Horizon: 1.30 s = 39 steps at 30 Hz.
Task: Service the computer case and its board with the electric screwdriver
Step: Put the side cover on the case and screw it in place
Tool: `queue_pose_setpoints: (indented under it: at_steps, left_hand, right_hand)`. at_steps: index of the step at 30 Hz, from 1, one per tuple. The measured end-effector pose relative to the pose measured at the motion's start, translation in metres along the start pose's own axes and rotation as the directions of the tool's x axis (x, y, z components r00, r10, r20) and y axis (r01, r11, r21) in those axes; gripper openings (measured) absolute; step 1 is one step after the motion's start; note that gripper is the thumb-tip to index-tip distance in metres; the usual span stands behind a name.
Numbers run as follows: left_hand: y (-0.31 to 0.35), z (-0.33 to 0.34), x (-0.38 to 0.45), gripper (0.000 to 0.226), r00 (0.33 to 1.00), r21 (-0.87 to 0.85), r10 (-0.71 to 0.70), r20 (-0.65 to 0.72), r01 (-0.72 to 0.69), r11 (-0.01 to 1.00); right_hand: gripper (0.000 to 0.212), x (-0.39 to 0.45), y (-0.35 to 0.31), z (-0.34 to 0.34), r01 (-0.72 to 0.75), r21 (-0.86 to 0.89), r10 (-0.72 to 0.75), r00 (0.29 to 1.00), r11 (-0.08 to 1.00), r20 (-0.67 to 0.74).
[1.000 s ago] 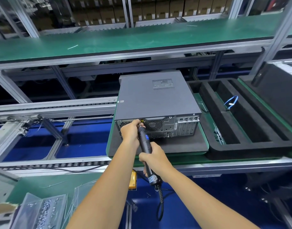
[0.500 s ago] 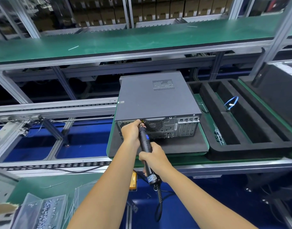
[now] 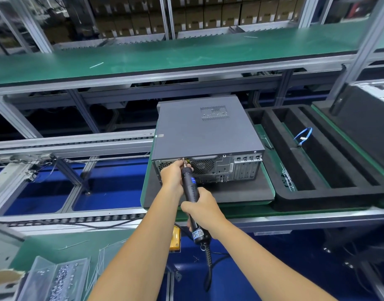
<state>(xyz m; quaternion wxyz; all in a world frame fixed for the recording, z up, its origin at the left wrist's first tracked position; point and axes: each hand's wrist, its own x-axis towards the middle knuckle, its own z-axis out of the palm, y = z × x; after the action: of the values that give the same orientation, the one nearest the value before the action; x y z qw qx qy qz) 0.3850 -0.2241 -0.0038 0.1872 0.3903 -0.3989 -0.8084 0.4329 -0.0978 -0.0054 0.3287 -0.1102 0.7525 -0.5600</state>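
Item: computer case (image 3: 199, 129), grey, closed, lying flat on a black foam pad (image 3: 241, 192); rear panel faces the person, directly ahead of both hands.

Item: electric screwdriver (image 3: 192, 192), black body with blue label, angled up and away from the right hand; its tip meets the top edge of the rear panel, just left of the round fan grille (image 3: 203, 166). A coiled cord (image 3: 208, 268) hangs from its butt below the right hand.

Left hand (image 3: 172, 174): fingers curled round the tool's front end and pinching at the bit, knuckles against the rear panel.

Right hand (image 3: 203, 208): wrapped fully round the lower body of the tool, nearer the person than the left hand.

Item: black foam tray (image 3: 317, 192) with long slots, right of the right hand, just beside the case; a blue cable (image 3: 304, 135) lies in one slot.

Item: clear bag of small screws (image 3: 56, 276), on the green counter (image 3: 62, 242) below and left of the left forearm.

Item: yellow box (image 3: 175, 237), between the two forearms, partly hidden.
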Motion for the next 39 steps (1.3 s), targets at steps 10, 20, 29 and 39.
queue_pose_setpoints:
  at_steps: [10, 20, 29, 39]
  left_hand:
    - [0.003, 0.003, -0.001, 0.015, 1.000, -0.002, -0.001, 0.003, 0.001, 1.000]
    - [0.018, 0.016, -0.013, 0.016, 0.991, 0.182, 0.127, 0.053, -0.134, 0.974]
    - [0.059, 0.053, -0.025, 0.022, 0.973, 0.090, 0.196, 0.119, -0.207, 0.974]
    - [0.080, 0.121, -0.033, 0.028, 0.916, 0.080, 0.265, 0.303, -0.302, 0.950]
  right_hand:
    - [0.035, -0.002, -0.007, -0.002, -0.034, 0.038, 0.034, 0.999, 0.999, 0.015]
    - [0.028, -0.011, -0.017, 0.000, 0.094, -0.030, -0.096, 0.994, 0.995, -0.052]
    - [0.026, -0.002, -0.068, -0.034, 0.175, 0.039, -0.175, 0.985, 0.984, -0.003]
    - [0.022, 0.007, -0.107, -0.079, 0.268, 0.023, -0.263, 0.957, 0.963, -0.124]
